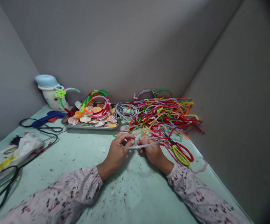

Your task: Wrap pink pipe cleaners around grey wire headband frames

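Near the middle of the table, a thin pale grey hoop (135, 147) is held between my two hands. My left hand (117, 151) is closed, thumb and fingers pinching the hoop's left part. Facing it, my right hand (152, 152) pinches the hoop with its fingertips bent inward. The fingertips hide parts of the hoop. Just beyond my right hand lies a tangled heap of fuzzy pipe cleaners (165, 112) in many colours. Scissors (182, 153) with red and yellow handles rest to the right of that hand.
Behind my left hand stands a metal tray (90, 127) of seashells with wrapped headbands on top. Coiled grey hoops (125, 110) lie beside it. At left are a white bottle (53, 98) with a blue lid, a blue glue gun (47, 118), a black cord (53, 141) and a plastic bag (28, 144).
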The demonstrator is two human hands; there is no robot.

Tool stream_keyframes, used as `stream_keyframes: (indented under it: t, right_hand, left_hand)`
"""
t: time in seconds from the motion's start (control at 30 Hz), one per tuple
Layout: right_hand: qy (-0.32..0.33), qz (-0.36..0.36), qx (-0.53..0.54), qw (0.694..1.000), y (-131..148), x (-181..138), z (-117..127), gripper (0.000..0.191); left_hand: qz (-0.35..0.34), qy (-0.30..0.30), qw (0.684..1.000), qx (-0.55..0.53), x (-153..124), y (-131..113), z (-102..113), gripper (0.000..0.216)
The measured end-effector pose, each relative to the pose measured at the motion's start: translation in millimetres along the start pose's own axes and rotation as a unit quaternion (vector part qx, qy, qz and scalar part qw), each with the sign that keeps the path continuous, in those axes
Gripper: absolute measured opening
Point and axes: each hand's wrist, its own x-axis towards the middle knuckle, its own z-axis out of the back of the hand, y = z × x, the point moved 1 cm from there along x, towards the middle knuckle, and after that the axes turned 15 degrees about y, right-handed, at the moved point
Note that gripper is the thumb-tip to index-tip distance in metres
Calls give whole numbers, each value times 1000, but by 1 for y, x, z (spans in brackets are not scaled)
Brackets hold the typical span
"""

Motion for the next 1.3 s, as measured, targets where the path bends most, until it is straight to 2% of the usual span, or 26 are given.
stream_keyframes:
  t: [0.23, 0.4, 0.57, 0.77, 1.03, 1.3]
  right_hand:
    - [-5, 28, -59, 998, 9, -2, 1, 37]
    - [-13, 33, -25, 999, 13, -5, -1, 32]
    - [-25, 94, -93, 991, 15, -8, 0, 31]
    - [-35, 129, -156, 979, 11, -9, 2, 28]
    - [-41, 158, -172, 971, 10, -9, 2, 28]
    - [-44, 155, -172, 972, 9, -8, 1, 28]
  left_hand:
    - [-7, 6, 1000, 9, 0, 3, -1, 20]
    - [-6, 13, 1000, 1, 0, 2, -1, 23]
    - [-20, 15, 1000, 10, -1, -1, 0, 24]
    - [-21, 14, 1000, 9, 0, 2, 0, 23]
    - [-18, 19, 999, 18, 0, -1, 0, 22]
    - [-16, 23, 1000, 13, 0, -2, 0, 24]
